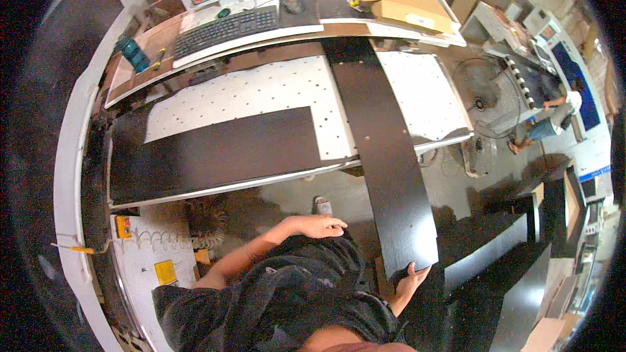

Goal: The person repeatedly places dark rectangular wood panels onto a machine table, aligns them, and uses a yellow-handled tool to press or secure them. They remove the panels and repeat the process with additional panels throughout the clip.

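A long dark board with several small holes reaches from the control desk across the white work table and past its near edge. Its near end rests in my right hand, thumb at the edge and the other fingers mostly hidden beneath. My left hand is empty, held in front of my body with its fingers loosely stretched out, apart from the board. A second, wider dark panel lies flat on the left part of the white perforated table top.
A keyboard, a mouse and an opened cardboard box are on the far desk. Dark panels stand at my right. Beyond them are a floor fan and another person. A coiled hose hangs at left.
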A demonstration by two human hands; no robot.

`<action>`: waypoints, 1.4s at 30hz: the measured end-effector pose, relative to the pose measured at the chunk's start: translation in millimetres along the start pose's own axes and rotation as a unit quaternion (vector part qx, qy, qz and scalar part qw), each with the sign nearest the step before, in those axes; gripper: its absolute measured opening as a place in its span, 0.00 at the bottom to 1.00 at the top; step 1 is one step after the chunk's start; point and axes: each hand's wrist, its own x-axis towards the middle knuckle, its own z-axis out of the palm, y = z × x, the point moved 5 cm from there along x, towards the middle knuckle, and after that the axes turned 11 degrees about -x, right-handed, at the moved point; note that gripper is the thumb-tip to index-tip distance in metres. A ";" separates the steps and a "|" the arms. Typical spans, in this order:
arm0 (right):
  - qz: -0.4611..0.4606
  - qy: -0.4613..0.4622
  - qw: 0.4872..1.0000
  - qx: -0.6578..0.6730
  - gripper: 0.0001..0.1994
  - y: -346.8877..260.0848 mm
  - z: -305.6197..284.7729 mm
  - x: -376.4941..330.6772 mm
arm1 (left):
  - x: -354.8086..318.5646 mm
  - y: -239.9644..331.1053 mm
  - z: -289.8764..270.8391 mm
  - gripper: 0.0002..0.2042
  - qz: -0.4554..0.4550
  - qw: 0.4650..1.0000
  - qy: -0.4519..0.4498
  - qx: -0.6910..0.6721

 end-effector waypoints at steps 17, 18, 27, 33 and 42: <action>0.132 -0.170 0.952 -0.218 0.47 -13.2 34.0 67.4 | -51.6 -70.4 26.1 0.31 -0.003 0.986 0.167 -0.024; 0.140 -0.193 0.941 -0.242 0.48 -13.7 28.0 71.6 | -50.6 -68.1 25.2 0.31 0.003 0.985 0.168 -0.026; -0.321 0.035 0.764 -0.558 0.31 -153.4 97.0 135.1 | -56.0 -67.2 21.1 0.32 -0.020 0.972 0.210 -0.100; -0.467 -0.346 0.720 -0.379 0.29 -160.9 329.1 52.6 | -69.0 -72.9 20.2 0.33 -0.046 0.955 0.273 -0.103; -0.353 -0.528 0.679 -0.368 0.37 -107.1 420.4 -5.0 | -100.1 -58.9 24.6 0.25 -0.002 0.906 0.400 -0.142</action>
